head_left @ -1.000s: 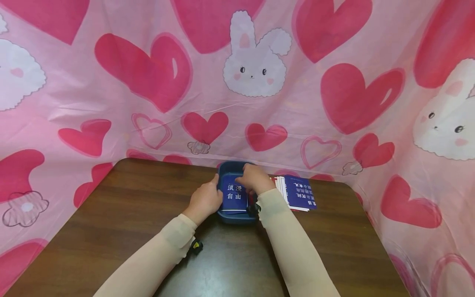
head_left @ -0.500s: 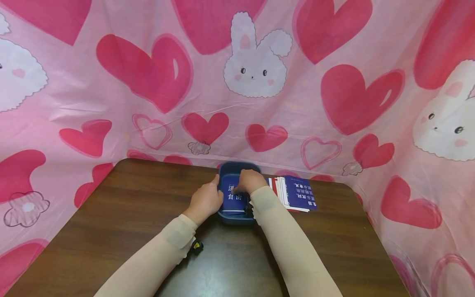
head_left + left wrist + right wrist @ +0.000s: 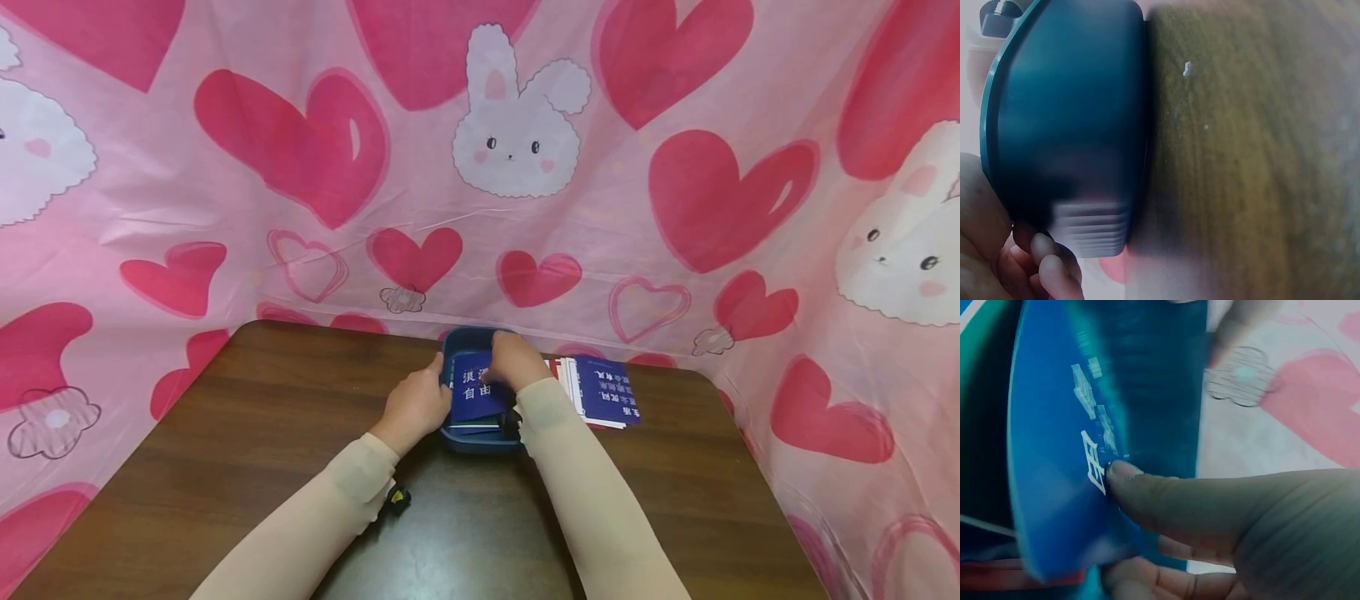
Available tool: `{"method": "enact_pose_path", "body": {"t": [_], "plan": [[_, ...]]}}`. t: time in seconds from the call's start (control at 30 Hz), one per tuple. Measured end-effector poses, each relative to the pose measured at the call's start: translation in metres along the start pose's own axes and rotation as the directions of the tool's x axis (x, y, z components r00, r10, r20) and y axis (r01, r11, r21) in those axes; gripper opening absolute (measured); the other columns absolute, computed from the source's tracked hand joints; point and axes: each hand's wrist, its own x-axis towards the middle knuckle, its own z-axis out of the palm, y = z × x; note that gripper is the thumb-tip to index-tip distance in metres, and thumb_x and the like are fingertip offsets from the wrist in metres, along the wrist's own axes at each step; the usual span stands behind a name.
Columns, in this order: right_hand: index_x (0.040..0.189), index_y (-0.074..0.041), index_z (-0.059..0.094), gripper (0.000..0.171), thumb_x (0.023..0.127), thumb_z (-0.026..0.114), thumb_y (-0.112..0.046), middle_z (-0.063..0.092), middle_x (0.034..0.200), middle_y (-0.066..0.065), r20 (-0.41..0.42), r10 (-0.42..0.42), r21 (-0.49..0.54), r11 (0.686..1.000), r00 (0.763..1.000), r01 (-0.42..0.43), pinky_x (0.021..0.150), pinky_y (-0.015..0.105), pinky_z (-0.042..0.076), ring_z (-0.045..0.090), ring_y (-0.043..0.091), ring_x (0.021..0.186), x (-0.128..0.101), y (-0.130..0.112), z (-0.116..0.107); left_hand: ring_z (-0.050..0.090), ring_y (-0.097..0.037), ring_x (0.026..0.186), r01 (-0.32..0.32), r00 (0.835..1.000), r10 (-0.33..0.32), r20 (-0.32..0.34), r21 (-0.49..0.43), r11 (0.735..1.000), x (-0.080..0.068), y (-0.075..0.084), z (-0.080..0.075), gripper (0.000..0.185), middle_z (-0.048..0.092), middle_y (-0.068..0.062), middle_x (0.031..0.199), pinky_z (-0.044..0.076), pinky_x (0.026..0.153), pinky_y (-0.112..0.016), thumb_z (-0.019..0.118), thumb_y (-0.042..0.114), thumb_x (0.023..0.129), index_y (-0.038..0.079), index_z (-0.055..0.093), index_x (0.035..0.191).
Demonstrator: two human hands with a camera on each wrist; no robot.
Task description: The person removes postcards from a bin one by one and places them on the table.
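Blue card (image 3: 467, 408) with white characters sits tilted over the tray (image 3: 482, 446), pinched by its right-hand side in the right hand (image 3: 519, 364). Nearest of all, two pale sleeves (image 3: 300, 521) reach up from the bottom of the head view across the brown tabletop (image 3: 420, 550), whose nearer middle part shines with reflected light. A small black device (image 3: 397, 500) with a yellow mark hangs at the left cuff, and a dark one (image 3: 512, 422) shows at the right cuff.

Farther on come the hands, near each other but apart. The left hand (image 3: 412, 404) grips the tray's left side, its thumb up along the rim; in the left wrist view its fingers curl by the outer wall. The right hand has its thumb on the card's printed face, while its other fingers bend in behind the edge. In the right wrist view the card stands slanted and partly blurred, with the tray's inside wall behind it. Below the card's near edge, a pale line and more blue show inside the tray, too small to make out.

Just right of the tray, partly behind the right sleeve, a spread pile of cards (image 3: 609, 393) lies on the tabletop, blue on top with white and red edges. Behind everything hangs a pink cloth (image 3: 420, 196) printed with red hearts and white rabbits.
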Motion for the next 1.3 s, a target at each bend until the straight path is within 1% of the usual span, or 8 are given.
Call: {"method": "enact_pose_path", "body": {"t": [0.2, 0.4, 0.57, 0.8, 0.97, 1.07, 1.23, 1.3], "plan": [[0.152, 0.0, 0.066, 0.075, 0.088, 0.098, -0.023, 0.076, 0.139, 0.022, 0.012, 0.036, 0.127, 0.991, 0.999, -0.038, 0.106, 0.055, 0.066, 0.077, 0.037, 0.113, -0.001, 0.01, -0.014, 0.067, -0.026, 0.071, 0.013, 1.0, -0.013, 0.01, -0.03, 0.999, 0.0, 0.001, -0.001, 0.072, 0.072, -0.025, 0.151, 0.051, 0.056, -0.036, 0.06, 0.025, 0.112, 0.007, 0.037, 0.178], [0.139, 0.003, 0.071, 0.064, 0.088, 0.098, -0.025, 0.079, 0.125, 0.022, -0.038, 0.083, 0.09, 0.993, 0.996, -0.08, 0.106, 0.055, 0.065, 0.076, 0.037, 0.107, -0.005, 0.013, -0.023, 0.063, -0.027, 0.067, 0.017, 1.0, -0.017, 0.004, -0.021, 1.0, 0.0, 0.001, 0.0, 0.071, 0.077, -0.024, 0.14, 0.048, 0.056, -0.035, 0.06, 0.025, 0.112, 0.007, 0.037, 0.177], [0.133, 0.003, 0.076, 0.058, 0.089, 0.098, -0.028, 0.08, 0.126, 0.021, -0.038, 0.07, 0.058, 0.996, 0.997, -0.068, 0.11, 0.054, 0.063, 0.076, 0.037, 0.111, -0.008, 0.016, -0.027, 0.062, -0.027, 0.067, 0.011, 1.0, -0.011, 0.0, -0.021, 1.0, 0.0, 0.001, -0.001, 0.071, 0.077, -0.025, 0.141, 0.047, 0.056, -0.036, 0.06, 0.024, 0.112, 0.007, 0.038, 0.177], [0.117, -0.002, 0.077, 0.038, 0.093, 0.094, -0.027, 0.081, 0.108, 0.017, 0.074, -0.016, 0.257, 0.966, 0.997, -0.004, 0.077, 0.041, 0.071, 0.079, 0.028, 0.083, -0.009, 0.026, -0.031, 0.062, -0.027, 0.065, 0.005, 1.0, -0.005, -0.009, -0.011, 1.0, 0.0, 0.0, 0.0, 0.07, 0.079, -0.02, 0.107, 0.048, 0.056, -0.036, 0.061, 0.023, 0.112, 0.006, 0.04, 0.176], [0.104, -0.006, 0.076, 0.023, 0.101, 0.085, -0.027, 0.075, 0.09, 0.01, 0.112, -0.056, 0.384, 0.923, 0.992, 0.008, 0.066, 0.031, 0.063, 0.068, 0.02, 0.071, -0.014, 0.037, -0.039, 0.063, -0.028, 0.068, -0.003, 1.0, 0.003, -0.017, 0.004, 1.0, 0.0, 0.0, 0.002, 0.07, 0.081, -0.023, 0.117, 0.048, 0.057, -0.038, 0.061, 0.023, 0.111, 0.006, 0.041, 0.176], [0.108, -0.003, 0.077, 0.024, 0.104, 0.082, -0.027, 0.077, 0.094, 0.012, 0.095, -0.05, 0.415, 0.91, 0.994, 0.006, 0.072, 0.034, 0.064, 0.07, 0.022, 0.077, -0.016, 0.046, -0.044, 0.065, -0.029, 0.074, 0.001, 1.0, -0.001, -0.018, 0.008, 1.0, 0.001, 0.0, 0.002, 0.07, 0.079, -0.025, 0.135, 0.049, 0.06, -0.039, 0.061, 0.023, 0.111, 0.006, 0.041, 0.176], [0.141, 0.0, 0.075, 0.042, 0.107, 0.078, -0.024, 0.081, 0.133, 0.022, 0.037, -0.003, 0.455, 0.89, 0.999, -0.014, 0.1, 0.048, 0.068, 0.079, 0.035, 0.113, -0.02, 0.062, -0.053, 0.068, -0.031, 0.082, 0.004, 1.0, -0.004, -0.016, 0.01, 1.0, 0.001, 0.0, 0.002, 0.07, 0.072, -0.026, 0.151, 0.054, 0.064, -0.04, 0.061, 0.024, 0.111, 0.006, 0.041, 0.176], [0.148, -0.001, 0.072, 0.046, 0.108, 0.077, -0.023, 0.079, 0.14, 0.024, 0.018, 0.027, 0.501, 0.865, 0.999, -0.032, 0.101, 0.048, 0.068, 0.081, 0.036, 0.116, -0.021, 0.069, -0.058, 0.069, -0.031, 0.083, 0.003, 1.0, -0.003, -0.016, 0.007, 1.0, 0.001, -0.001, 0.002, 0.071, 0.071, -0.026, 0.153, 0.054, 0.063, -0.04, 0.062, 0.025, 0.111, 0.006, 0.041, 0.176]]}}
